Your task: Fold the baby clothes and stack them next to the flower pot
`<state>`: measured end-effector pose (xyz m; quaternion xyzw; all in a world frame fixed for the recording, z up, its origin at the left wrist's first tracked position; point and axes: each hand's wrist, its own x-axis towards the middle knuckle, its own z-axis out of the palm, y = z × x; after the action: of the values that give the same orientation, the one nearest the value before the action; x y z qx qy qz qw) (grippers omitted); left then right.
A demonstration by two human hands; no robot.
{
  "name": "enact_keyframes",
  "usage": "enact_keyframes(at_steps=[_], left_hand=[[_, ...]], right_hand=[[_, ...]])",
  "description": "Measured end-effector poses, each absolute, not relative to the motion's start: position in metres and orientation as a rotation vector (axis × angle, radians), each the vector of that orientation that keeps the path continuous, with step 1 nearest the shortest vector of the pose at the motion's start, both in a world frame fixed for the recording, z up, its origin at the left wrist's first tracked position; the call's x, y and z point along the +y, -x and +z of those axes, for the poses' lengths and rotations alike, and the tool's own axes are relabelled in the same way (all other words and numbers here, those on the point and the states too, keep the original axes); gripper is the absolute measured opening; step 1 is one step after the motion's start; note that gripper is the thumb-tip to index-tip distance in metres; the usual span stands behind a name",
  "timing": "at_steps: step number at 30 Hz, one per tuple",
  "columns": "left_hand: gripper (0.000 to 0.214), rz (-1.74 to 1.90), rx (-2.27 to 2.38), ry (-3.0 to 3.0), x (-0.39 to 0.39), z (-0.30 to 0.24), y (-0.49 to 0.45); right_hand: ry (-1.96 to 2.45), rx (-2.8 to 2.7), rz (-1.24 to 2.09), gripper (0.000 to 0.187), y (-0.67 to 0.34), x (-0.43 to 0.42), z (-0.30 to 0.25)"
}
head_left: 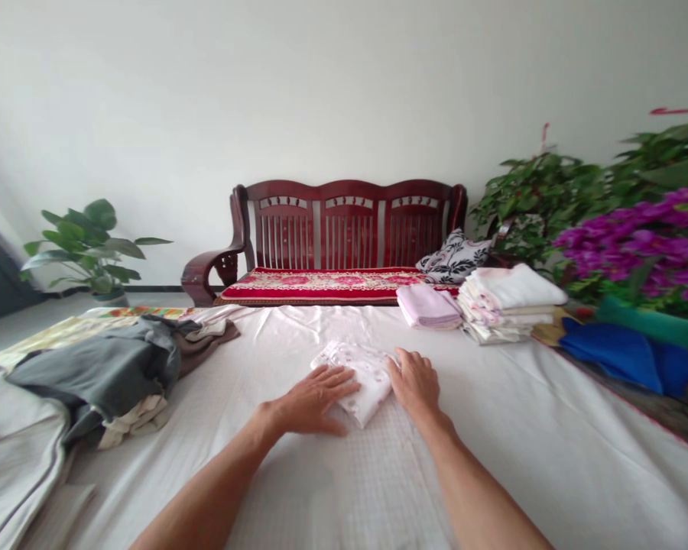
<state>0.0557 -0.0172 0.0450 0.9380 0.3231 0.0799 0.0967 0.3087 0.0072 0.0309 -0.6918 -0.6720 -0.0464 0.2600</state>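
Note:
A small folded white cloth with a faint pinkish print lies in the middle of the white-covered table. Its exact kind cannot be made out. My left hand rests flat on its left part, fingers stretched out and thumb apart. At the right corner of the cloth, my right hand has bent fingers, with thumb and forefinger closed on the edge. The undersides of the right fingers are hidden.
A heap of grey, brown and cream clothes lies on the left. At the far right are a folded lilac cloth, a stack of folded white cloths and a blue cloth. Beyond stands a wooden bench.

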Motion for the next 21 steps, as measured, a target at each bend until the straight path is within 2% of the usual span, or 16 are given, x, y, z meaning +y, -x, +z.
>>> enact_keyframes(at_steps=[5, 10, 13, 17, 21], left_hand=[[0.086, 0.279, 0.917, -2.743, -0.016, 0.042, -0.053], [0.055, 0.415, 0.998, -2.730, -0.014, 0.039, -0.047], [0.047, 0.475, 1.129, -2.743, -0.006, 0.034, -0.043], [0.045, 0.490, 1.239, -2.666, 0.008, 0.028, -0.041], [0.044, 0.511, 1.276, -2.591, 0.013, 0.026, -0.042]], right_hand=[[1.333, -1.947, -0.008, 0.018, -0.302, 0.003, 0.030], [1.026, -2.195, 0.161, 0.014, -0.284, -0.010, 0.033], [1.002, -2.233, 0.237, 0.012, -0.282, -0.013, 0.034], [0.982, -2.244, 0.367, 0.019, -0.288, -0.008, 0.034], [0.924, -2.364, 0.515, 0.042, -0.297, -0.006, 0.040]])
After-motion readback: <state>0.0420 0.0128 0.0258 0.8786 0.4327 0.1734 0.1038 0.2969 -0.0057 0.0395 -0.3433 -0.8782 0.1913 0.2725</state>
